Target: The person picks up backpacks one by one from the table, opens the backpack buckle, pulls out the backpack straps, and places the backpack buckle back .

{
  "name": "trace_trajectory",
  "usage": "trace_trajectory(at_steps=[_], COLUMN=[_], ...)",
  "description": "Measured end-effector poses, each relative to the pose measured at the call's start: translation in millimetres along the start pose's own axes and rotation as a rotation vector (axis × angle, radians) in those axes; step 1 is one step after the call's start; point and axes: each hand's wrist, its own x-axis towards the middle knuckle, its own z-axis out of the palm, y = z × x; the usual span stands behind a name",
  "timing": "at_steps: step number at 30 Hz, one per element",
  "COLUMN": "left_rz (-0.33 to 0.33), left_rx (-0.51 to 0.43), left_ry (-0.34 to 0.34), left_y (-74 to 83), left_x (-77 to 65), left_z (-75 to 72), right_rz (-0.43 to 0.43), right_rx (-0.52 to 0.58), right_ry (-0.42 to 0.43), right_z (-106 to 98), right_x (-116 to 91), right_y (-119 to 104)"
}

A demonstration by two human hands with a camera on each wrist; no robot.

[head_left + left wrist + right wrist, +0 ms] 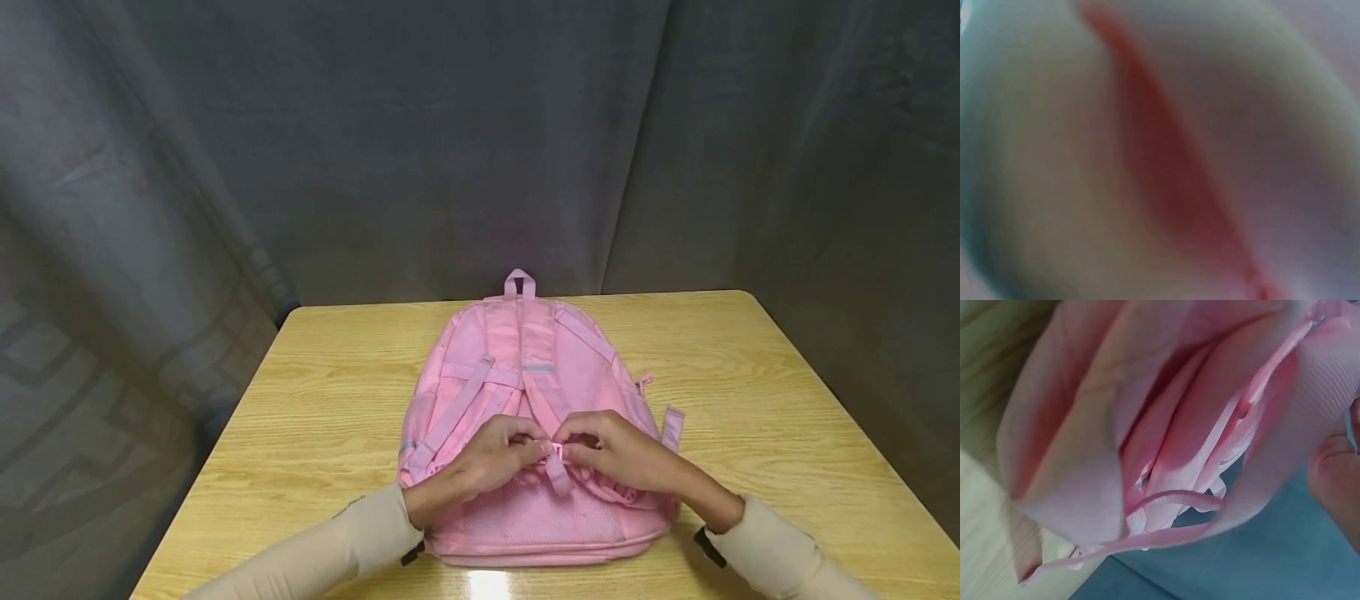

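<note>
Backpack (525, 392): pink, flat on wooden table (750, 375).
Left hand (491, 458): pinches strap buckle (553, 451).
Right hand (618, 454): pinches same buckle.
Behind backpack: grey curtain (450, 150).

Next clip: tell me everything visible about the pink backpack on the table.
The pink backpack lies flat on the wooden table, back panel up, carry loop pointing away from the person. It looks like soft fabric, with two shoulder straps, a mesh panel at the near end and a loose strap end on its right side. The left hand and right hand pinch a small pink buckle over its lower middle.
</note>
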Motion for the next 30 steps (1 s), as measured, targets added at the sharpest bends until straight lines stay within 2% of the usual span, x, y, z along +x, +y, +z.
trace_trajectory(at_steps=[8,16,30], left_rz=[-0.01,-0.019,-0.028], left_rx=[-0.044,-0.068,-0.062], left_ry=[-0.024,-0.031,-0.03], left_y=[-3.5,-3.5,-1.3], left_x=[1.0,-0.2,-2.5], left_z=[-0.4,-0.4,-0.5], right_rz=[0.023,0.0,-0.019], right_rx=[0.001,-0.042,-0.075], right_ry=[-0.014,0.003,0.019], right_z=[-5,-6,-12], right_x=[-1,-1,-5], right_y=[-1,0,1])
